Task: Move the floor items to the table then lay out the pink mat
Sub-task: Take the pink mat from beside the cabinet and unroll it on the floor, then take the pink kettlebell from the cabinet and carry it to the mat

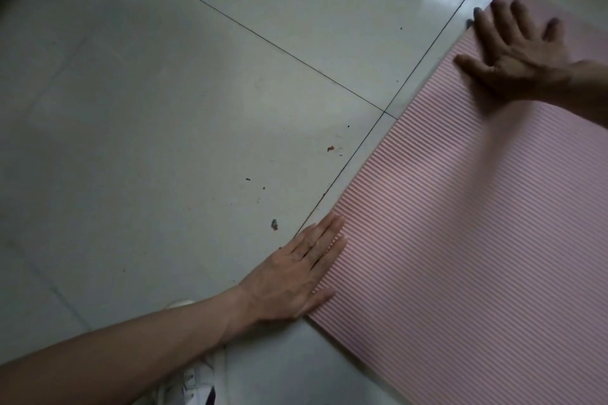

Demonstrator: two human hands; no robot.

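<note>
Pink mat [460, 223] lies flat on the tiled floor [164, 108], ribbed side up, filling the right and lower right of view. Its long edge runs diagonally from near my left hand [296, 276] up to my right hand [519, 56], roughly along a tile seam. Both grips are flat: left fingers straight, pressing the near corner by the edge; right fingers spread, pressing the far rounded corner. Neither holds anything. Left hand is nearer to me; right is blurred. Open floor lies to the left of the edge, only small specks of dirt. My shoe [194, 381] sits bottom centre, just off the mat. Looks like smoothing; mat's far side is out of view.
</note>
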